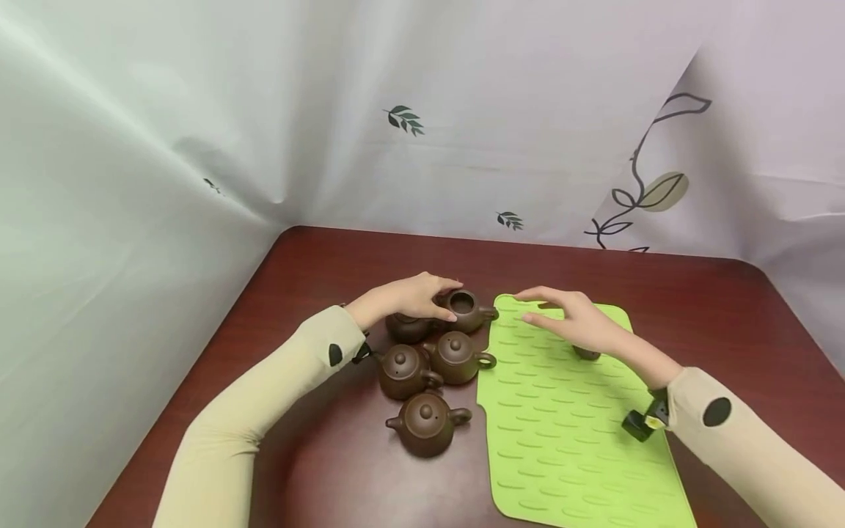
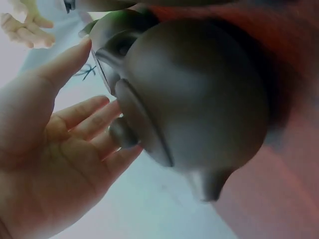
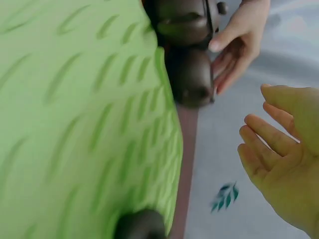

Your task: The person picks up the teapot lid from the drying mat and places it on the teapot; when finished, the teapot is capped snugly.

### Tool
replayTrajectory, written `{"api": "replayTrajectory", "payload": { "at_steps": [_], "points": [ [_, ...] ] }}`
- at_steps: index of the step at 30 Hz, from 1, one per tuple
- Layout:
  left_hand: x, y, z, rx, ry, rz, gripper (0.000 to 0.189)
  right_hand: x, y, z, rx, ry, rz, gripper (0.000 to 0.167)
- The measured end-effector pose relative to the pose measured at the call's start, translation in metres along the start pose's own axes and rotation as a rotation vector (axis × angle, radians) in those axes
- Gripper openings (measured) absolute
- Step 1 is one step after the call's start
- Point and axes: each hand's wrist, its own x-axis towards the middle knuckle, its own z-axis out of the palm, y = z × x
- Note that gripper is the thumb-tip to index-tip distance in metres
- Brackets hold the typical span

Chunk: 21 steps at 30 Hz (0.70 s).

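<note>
My left hand [image 1: 422, 295] grips a brown lidless teapot [image 1: 470, 317] at the back of a group, thumb and fingers to either side of its round opening. A lidded teapot [image 2: 194, 94] looms large in front of the palm in the left wrist view, partly covered by the hand in the head view. My right hand [image 1: 581, 320] hovers above the green mat [image 1: 548, 411], fingers loosely bent and apart, with nothing in them. Below its palm, a small dark brown object [image 1: 586, 353] lies on the mat, partly hidden; it shows blurred in the right wrist view.
More lidded brown teapots stand left of the mat: one in the middle [image 1: 455, 357], one beside it [image 1: 403, 372] and one nearest me [image 1: 425, 424]. They stand close together on the dark red table [image 1: 356, 469]. White patterned cloth [image 1: 462, 169] hangs behind and at the sides.
</note>
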Motion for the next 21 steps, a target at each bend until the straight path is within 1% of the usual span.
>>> {"api": "replayTrajectory", "payload": {
  "at_steps": [2,4,8,12,17,20,21],
  "points": [
    [0.0,0.003,-0.001,0.007,-0.012,-0.018,0.063,-0.011,0.009,-0.003,-0.01,0.004,0.03,0.037],
    [0.0,0.005,-0.001,0.008,-0.003,-0.032,0.059,-0.022,0.018,-0.006,-0.034,0.007,0.055,0.037],
    [-0.001,0.006,0.004,0.0,0.055,-0.033,0.054,-0.038,0.036,-0.011,-0.073,0.024,0.095,0.039],
    [-0.002,0.006,0.008,-0.004,0.096,-0.056,0.052,-0.049,0.047,-0.016,-0.093,0.015,0.143,0.039],
    [-0.003,0.008,0.01,-0.04,0.088,-0.09,0.055,-0.061,0.06,-0.019,-0.12,0.009,0.2,0.03],
    [-0.002,0.008,0.011,-0.059,0.083,-0.088,0.056,-0.067,0.068,-0.019,-0.101,0.011,0.239,0.027],
    [-0.003,0.008,0.012,-0.054,0.093,-0.07,0.056,-0.069,0.07,-0.018,-0.089,0.011,0.241,0.028]
  ]
}}
